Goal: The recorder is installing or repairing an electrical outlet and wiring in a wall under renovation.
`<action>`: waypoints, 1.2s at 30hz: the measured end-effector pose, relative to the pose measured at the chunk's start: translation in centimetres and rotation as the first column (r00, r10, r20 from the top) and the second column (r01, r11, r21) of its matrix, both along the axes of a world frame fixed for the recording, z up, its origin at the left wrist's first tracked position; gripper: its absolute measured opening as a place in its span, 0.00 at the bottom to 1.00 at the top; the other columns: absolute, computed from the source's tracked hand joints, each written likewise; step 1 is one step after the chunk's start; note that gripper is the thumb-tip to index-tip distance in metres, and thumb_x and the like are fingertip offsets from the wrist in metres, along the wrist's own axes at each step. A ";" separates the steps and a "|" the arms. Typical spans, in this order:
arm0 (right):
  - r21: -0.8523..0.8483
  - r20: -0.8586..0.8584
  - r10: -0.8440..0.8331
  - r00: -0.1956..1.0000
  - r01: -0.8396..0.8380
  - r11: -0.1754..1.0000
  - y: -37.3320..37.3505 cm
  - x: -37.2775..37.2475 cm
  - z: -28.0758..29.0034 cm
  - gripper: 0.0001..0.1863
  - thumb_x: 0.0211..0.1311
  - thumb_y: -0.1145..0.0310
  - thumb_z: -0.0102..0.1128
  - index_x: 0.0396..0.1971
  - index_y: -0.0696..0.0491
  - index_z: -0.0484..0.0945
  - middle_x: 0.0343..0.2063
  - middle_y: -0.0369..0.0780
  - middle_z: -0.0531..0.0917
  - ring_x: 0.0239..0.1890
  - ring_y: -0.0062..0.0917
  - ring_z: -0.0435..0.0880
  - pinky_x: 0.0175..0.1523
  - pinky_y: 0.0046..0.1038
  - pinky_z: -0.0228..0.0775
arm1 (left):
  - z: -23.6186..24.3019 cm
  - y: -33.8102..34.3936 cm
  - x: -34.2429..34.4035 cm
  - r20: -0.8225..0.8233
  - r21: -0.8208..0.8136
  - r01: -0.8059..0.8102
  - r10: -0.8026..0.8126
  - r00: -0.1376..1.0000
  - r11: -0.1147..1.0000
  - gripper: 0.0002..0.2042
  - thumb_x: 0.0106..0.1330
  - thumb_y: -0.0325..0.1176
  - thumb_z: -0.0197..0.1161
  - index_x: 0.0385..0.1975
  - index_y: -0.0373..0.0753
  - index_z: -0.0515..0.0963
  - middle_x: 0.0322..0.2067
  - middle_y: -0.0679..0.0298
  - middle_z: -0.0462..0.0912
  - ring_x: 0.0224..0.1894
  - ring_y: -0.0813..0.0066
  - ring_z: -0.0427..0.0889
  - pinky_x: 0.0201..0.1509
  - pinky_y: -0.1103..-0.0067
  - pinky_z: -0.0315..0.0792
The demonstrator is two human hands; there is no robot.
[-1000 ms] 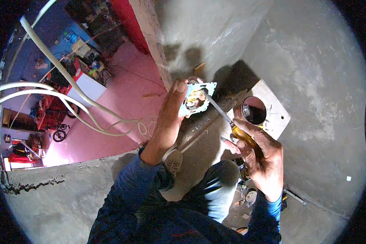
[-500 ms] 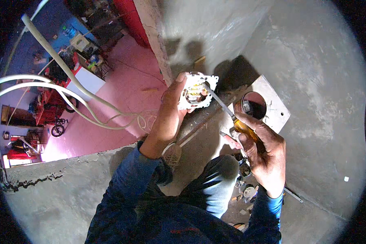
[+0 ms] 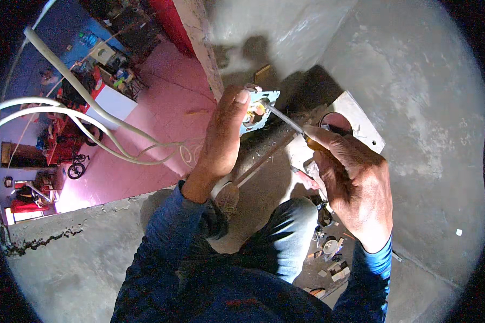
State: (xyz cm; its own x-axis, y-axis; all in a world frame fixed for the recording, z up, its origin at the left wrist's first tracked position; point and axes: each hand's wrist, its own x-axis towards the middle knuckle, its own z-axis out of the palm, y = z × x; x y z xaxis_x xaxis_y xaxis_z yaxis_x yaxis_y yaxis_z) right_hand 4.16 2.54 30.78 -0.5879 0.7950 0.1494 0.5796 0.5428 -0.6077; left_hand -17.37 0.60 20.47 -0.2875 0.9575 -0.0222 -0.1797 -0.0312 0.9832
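My left hand (image 3: 221, 137) grips a wall socket or switch insert (image 3: 248, 129) with a square metal mounting frame, the thumb laid along its near side. Its inner parts face toward the right, partly covered by the thumb. My right hand (image 3: 358, 185) is wrapped round the yellow handle of a screwdriver (image 3: 285, 119), index finger stretched along it toward the shaft. The screwdriver's tip meets the insert near its upper right; exactly what it touches is too small to tell. Under the right hand, red-handled pliers (image 3: 307, 180) show in part.
A pale panel (image 3: 364, 121) with a large round hole lies beyond my right hand. Loose small parts (image 3: 331, 247) are scattered beside my knee (image 3: 291, 220). White cables (image 3: 54, 54) hang at left, above a drop to a pink floor (image 3: 161, 102). Grey walls (image 3: 415, 107) stand at right.
The insert has been turned and tilted, its face now more edge-on to me. My right hand has shifted up and round, covering most of the screwdriver handle.
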 end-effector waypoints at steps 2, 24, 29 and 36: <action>0.122 0.069 0.044 0.997 -0.052 0.991 0.1 -0.1 0.1 0.18 0.59 0.76 0.61 0.51 0.52 0.79 0.33 0.46 0.85 0.34 0.40 0.85 0.37 0.37 0.77 | -0.6 0.1 -0.1 0.061 0.026 0.023 -0.024 0.998 0.999 0.22 0.77 0.50 0.44 0.47 0.36 0.74 0.40 0.63 0.77 0.43 0.76 0.75 0.53 0.77 0.68; 0.284 0.185 -0.004 0.983 -0.049 0.958 0.3 0.0 0.8 0.19 0.55 0.79 0.65 0.49 0.55 0.79 0.37 0.46 0.85 0.35 0.40 0.86 0.42 0.34 0.79 | 0.2 -0.1 1.0 0.212 -0.072 -0.069 0.083 0.974 0.995 0.24 0.74 0.58 0.47 0.44 0.42 0.75 0.33 0.69 0.80 0.35 0.85 0.76 0.39 0.84 0.69; 0.303 0.081 0.052 0.995 -0.074 0.950 0.3 0.1 1.2 0.20 0.54 0.80 0.65 0.49 0.55 0.79 0.38 0.47 0.85 0.38 0.39 0.87 0.45 0.35 0.79 | 0.7 -0.1 1.3 0.216 -0.057 -0.074 0.085 0.973 0.996 0.23 0.74 0.57 0.47 0.44 0.41 0.75 0.34 0.69 0.79 0.35 0.84 0.76 0.40 0.83 0.70; 0.239 0.115 -0.021 0.993 -0.007 0.971 0.1 0.5 0.8 0.20 0.51 0.78 0.68 0.47 0.54 0.81 0.38 0.44 0.84 0.40 0.38 0.86 0.44 0.32 0.78 | -0.5 -0.2 0.8 0.064 -0.106 -0.037 0.044 0.997 0.994 0.27 0.73 0.58 0.48 0.51 0.39 0.76 0.42 0.64 0.84 0.42 0.77 0.83 0.48 0.79 0.77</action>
